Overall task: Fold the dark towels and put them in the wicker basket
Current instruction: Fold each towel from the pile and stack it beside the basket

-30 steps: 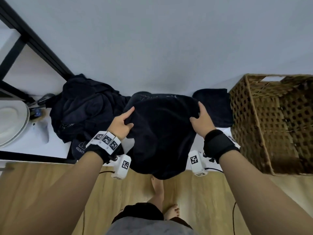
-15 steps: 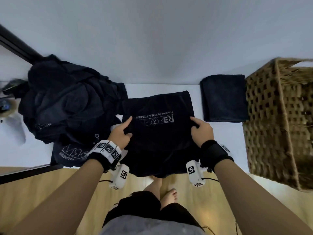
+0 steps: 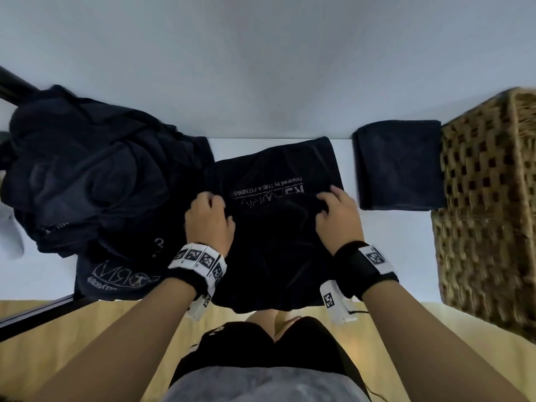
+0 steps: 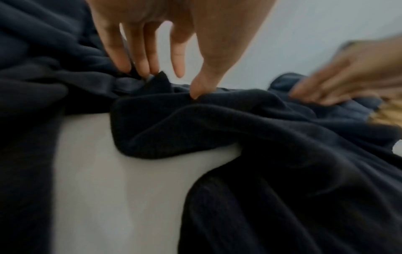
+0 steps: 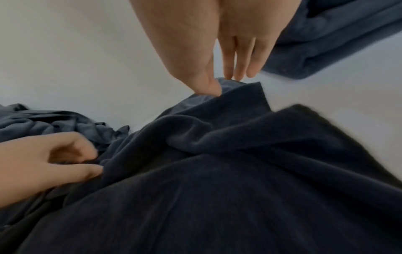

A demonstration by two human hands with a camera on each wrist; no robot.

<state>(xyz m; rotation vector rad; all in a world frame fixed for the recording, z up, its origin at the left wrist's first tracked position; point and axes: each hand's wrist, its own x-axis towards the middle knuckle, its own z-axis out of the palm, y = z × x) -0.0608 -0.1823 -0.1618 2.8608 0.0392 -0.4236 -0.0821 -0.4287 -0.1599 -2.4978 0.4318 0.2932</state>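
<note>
A dark towel with white lettering lies on the white table, its near end hanging over the front edge. My left hand pinches its left side and my right hand pinches its right side; a raised fold between them covers part of the lettering. In the left wrist view, the left hand holds the towel edge between thumb and fingers. The right wrist view has the right hand pinching the towel near a corner. The wicker basket stands at the right.
One folded dark towel lies between the lettered towel and the basket. A heap of unfolded dark towels fills the table's left side, one with a printed logo hanging at the front edge. A plain wall stands close behind the table.
The towel came down flat on the table with its lettering showing. Both hands have since moved away from me, drawing a fold of cloth over part of the lettering.
</note>
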